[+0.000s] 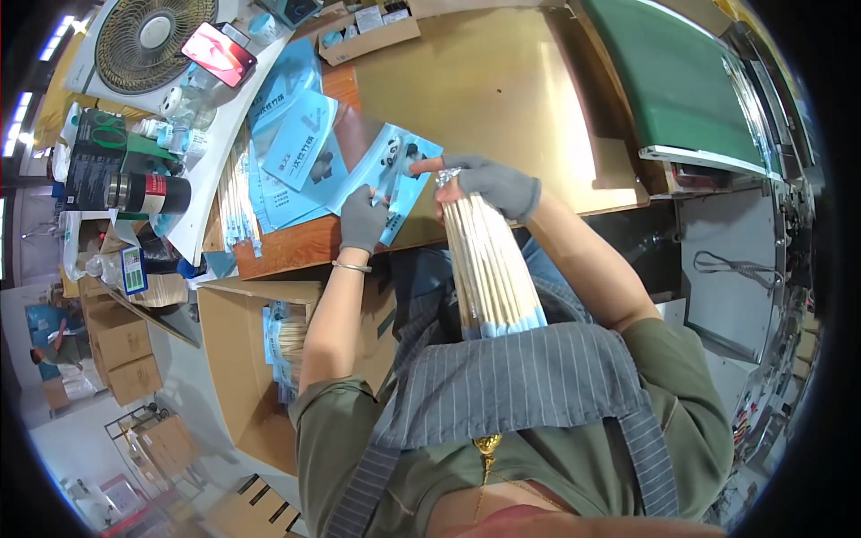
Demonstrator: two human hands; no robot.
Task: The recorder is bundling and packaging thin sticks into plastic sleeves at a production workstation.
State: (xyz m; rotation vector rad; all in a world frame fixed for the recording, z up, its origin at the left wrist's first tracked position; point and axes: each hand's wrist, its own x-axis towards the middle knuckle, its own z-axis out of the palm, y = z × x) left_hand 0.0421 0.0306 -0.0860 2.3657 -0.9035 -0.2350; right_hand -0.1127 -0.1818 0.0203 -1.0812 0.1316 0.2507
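Observation:
My left hand, in a grey fingerless glove, pinches the near edge of a blue plastic bag with panda pictures. In my right hand, gloved the same way, is a bundle of thin wooden chopsticks in clear wrappers with blue ends. The bundle slants from the hand down toward my apron, blue ends nearest me. My right index finger reaches out to the bag's right edge. More flat blue bags lie overlapping on the table, left of my left hand.
Loose wrapped chopsticks lie at the table's left side. Below it, an open cardboard box holds filled packs. A fan, a phone and a thermos stand at left. A green-topped surface is at right.

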